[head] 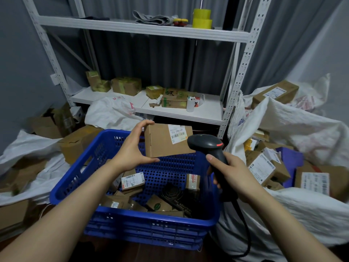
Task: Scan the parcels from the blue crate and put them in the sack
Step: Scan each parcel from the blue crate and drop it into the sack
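My left hand (pixel 133 148) grips a brown cardboard parcel (pixel 162 142) by its left end, holding it above the blue crate (pixel 132 222). The parcel's white barcode label (pixel 177 135) faces up at its right side. My right hand (pixel 229 172) holds a black handheld scanner (pixel 205 143) by the handle, its head just right of the label with a red light showing. Several small parcels (pixel 133 180) lie in the crate's bottom. The white sack (pixel 302 210) lies open to the right, with several labelled boxes inside.
A white metal shelf (pixel 170 110) behind the crate carries taped boxes and a white cup. Yellow tape rolls (pixel 202 18) stand on the upper shelf. Another white sack and loose cartons (pixel 79 142) lie on the left. The scanner's cable (pixel 245 233) hangs beside the crate.
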